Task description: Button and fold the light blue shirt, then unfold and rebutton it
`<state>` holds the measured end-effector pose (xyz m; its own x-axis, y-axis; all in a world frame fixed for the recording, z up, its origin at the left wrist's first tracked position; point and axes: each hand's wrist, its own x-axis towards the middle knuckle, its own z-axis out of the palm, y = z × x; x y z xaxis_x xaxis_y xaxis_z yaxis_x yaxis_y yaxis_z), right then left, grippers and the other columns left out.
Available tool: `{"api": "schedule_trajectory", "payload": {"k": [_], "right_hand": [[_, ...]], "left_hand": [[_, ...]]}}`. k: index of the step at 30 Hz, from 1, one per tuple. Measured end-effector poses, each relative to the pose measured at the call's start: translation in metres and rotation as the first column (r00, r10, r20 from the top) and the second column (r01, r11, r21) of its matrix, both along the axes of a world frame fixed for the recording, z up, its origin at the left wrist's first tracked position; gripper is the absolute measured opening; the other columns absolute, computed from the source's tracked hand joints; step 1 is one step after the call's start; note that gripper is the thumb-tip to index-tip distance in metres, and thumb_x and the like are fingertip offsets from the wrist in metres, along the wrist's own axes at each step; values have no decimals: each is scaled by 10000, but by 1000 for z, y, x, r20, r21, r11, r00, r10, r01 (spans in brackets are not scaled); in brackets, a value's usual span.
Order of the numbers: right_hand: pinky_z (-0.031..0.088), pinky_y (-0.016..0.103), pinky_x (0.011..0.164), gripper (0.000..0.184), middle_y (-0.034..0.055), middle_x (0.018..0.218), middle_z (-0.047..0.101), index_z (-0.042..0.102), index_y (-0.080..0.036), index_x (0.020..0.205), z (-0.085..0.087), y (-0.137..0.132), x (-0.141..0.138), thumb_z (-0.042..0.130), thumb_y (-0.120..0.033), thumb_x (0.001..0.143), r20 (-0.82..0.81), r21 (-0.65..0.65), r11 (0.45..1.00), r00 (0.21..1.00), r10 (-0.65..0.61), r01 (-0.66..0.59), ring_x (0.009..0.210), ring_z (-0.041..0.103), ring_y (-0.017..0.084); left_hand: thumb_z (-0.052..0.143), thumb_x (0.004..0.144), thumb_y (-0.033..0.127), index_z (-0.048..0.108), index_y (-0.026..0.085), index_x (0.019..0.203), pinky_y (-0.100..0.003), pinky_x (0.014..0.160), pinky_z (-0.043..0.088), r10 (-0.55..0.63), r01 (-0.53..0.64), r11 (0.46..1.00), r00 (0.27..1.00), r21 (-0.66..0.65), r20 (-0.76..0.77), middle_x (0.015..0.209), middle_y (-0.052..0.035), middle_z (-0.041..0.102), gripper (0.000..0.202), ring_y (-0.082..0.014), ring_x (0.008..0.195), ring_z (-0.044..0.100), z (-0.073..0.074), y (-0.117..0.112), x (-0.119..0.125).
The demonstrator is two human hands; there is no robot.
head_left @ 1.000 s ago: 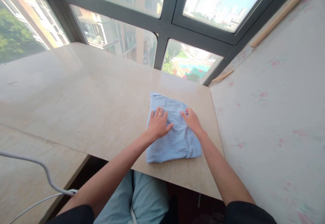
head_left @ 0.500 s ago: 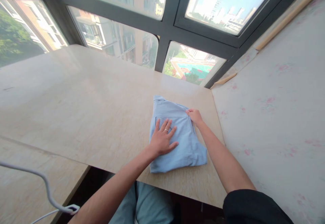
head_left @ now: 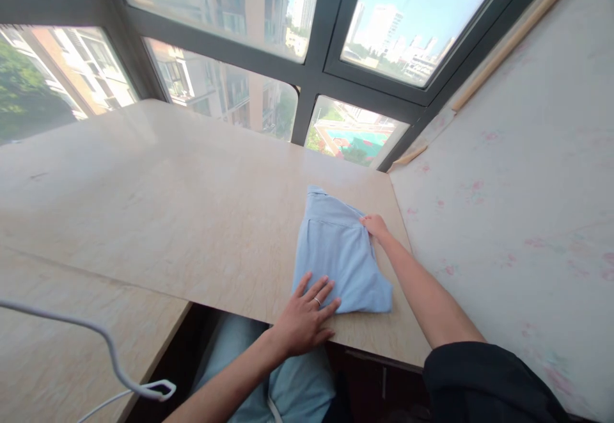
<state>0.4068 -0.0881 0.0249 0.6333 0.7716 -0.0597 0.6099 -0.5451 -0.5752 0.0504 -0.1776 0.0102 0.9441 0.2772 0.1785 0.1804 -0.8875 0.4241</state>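
Note:
A light blue folded shirt lies on the marble-patterned table, close to its front right corner. My left hand, with a ring on one finger, rests with its fingers spread on the near left edge of the cloth. On the far right side, my right hand pinches the garment's edge between thumb and fingers. A band-like fold and a seam cross the upper part of the fabric. What lies inside the folds is hidden.
A wall with floral wallpaper rises close on the right. Grey-framed windows stand behind the table. At lower left a white cable hangs in front. My legs are below the table's front edge.
My left hand has slid from the middle of the shirt toward its near edge. My right hand still pinches the far right edge. The camera view has shifted slightly.

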Motion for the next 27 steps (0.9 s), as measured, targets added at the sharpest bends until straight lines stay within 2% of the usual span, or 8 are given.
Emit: {"api": "schedule_trajectory", "payload": {"k": [2, 4, 7, 9, 12, 15, 20, 27], "right_hand": [[414, 254, 607, 184, 36, 555, 613, 611, -186, 578, -1, -15, 1, 610, -278, 738, 68, 18, 999, 997, -35, 34, 643, 598, 174], [440, 263, 647, 157, 51, 628, 648, 623, -195, 635, -2, -32, 0, 580, -277, 762, 130, 56, 996, 989, -72, 65, 695, 622, 188], [493, 314, 731, 211, 102, 834, 696, 659, -180, 865, -5, -60, -12, 503, -318, 833, 202, 146, 986, 973, -116, 87, 835, 652, 225], [506, 391, 847, 321, 169, 1086, 672, 635, -148, 1066, -5, -77, -30, 481, -353, 873, 266, 215, 976, 959, -99, 41, 1034, 629, 267], [437, 500, 1030, 449, 223, 1381, 522, 545, -118, 1289, -6, -100, -68, 461, -397, 947, 506, 251, 926, 854, 121, -281, 1310, 480, 305], [379, 499, 1116, 471, 180, 1512, 423, 504, -163, 1381, -11, -116, -103, 438, -420, 991, 621, 82, 847, 692, 369, -525, 1420, 373, 294], [389, 558, 1100, 548, 206, 1498, 452, 470, -147, 1440, -27, -136, -112, 413, -470, 1001, 615, -36, 851, 659, 432, -525, 1406, 408, 325], [364, 551, 1125, 555, 163, 1516, 444, 431, -184, 1477, -28, -169, -69, 374, -485, 1013, 584, -78, 846, 664, 467, -527, 1414, 406, 292]], "left_hand": [[546, 914, 510, 469, 322, 1438, -564, 1231, 135, -28, 32, 996, 998, -88, 49, 1556, -56, 404, 562, -260, 1490, 257, 2, 3, -6], [528, 936, 454, 486, 317, 1425, -499, 1223, 235, 93, -57, 969, 986, -241, 141, 1515, -46, 468, 509, -224, 1452, 348, 5, 12, -10], [421, 984, 380, 458, 249, 1441, -432, 1156, 377, 504, -346, 797, 832, -495, 230, 1496, -92, 487, 477, -200, 1399, 434, 5, 34, -11], [418, 977, 370, 442, 226, 1443, -442, 1156, 370, 627, -431, 711, 746, -556, 223, 1513, -108, 460, 488, -210, 1408, 420, 3, 51, -8], [494, 928, 360, 410, 182, 1456, -448, 1168, 350, 600, -466, 729, 788, -501, 139, 1536, -143, 417, 564, -238, 1439, 370, -3, 67, 4], [538, 878, 313, 386, 151, 1469, -472, 1136, 393, 598, -539, 744, 801, -394, 34, 1504, -181, 448, 631, -276, 1418, 403, -11, 69, 22], [533, 862, 297, 323, 163, 1499, -487, 1107, 421, 623, -589, 745, 782, -313, 9, 1463, -192, 490, 685, -299, 1376, 460, -21, 49, 46], [477, 905, 373, 235, -5, 1498, -487, 1155, 350, 523, -527, 833, 850, -171, -70, 1573, -313, 221, 743, -353, 1479, 246, -16, 7, 79]]}}
